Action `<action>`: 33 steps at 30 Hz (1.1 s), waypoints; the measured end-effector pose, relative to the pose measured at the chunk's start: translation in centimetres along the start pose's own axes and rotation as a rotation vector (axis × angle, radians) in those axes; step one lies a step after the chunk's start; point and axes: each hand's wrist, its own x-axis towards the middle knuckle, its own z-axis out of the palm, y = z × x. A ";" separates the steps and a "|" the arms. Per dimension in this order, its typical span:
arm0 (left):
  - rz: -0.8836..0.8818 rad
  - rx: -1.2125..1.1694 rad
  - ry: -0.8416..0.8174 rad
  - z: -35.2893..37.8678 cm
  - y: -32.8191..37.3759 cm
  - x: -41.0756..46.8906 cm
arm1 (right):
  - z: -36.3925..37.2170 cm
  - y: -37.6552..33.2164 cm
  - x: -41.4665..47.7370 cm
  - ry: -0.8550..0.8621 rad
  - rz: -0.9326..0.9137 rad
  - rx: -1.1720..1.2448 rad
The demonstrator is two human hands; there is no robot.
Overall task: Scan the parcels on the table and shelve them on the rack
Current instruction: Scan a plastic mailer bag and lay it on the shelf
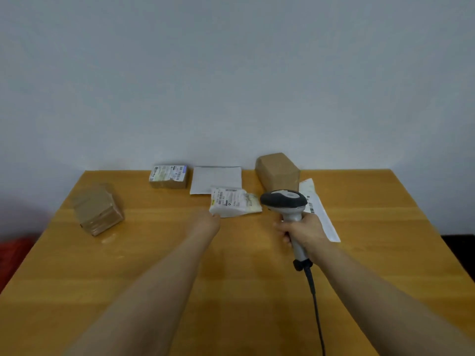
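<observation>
Right hand grips the scanner, head aimed at the white labelled parcel on the counter; left hand pinches its near corner, label up for reading.

table: showing smooth yellow wood with a slight sheen
boxes: wearing matt brown cardboard under glossy tape
bag: looking like crinkled white plastic
scanner: showing smooth grey and black plastic
</observation>
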 end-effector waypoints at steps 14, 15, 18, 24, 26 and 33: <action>-0.143 -0.147 -0.135 6.2 2.1 12.8 | 0.7 0.4 7.7 -0.022 0.117 -0.055; -0.151 -0.178 -0.137 6.4 2.1 12.9 | 0.6 0.4 7.8 -0.026 0.116 -0.053; -0.162 -0.202 -0.149 6.5 2.2 12.5 | 0.4 0.4 7.9 -0.029 0.113 -0.046; -0.099 -0.600 -0.098 4.6 3.5 8.0 | -0.6 -0.4 6.0 -0.066 0.079 -0.056; -0.053 -0.740 -0.074 2.8 3.7 5.5 | -1.2 -1.0 4.5 -0.085 0.044 -0.039; 0.031 -0.855 0.117 -2.2 1.8 -5.3 | -3.0 -2.1 -2.0 -0.217 -0.114 0.055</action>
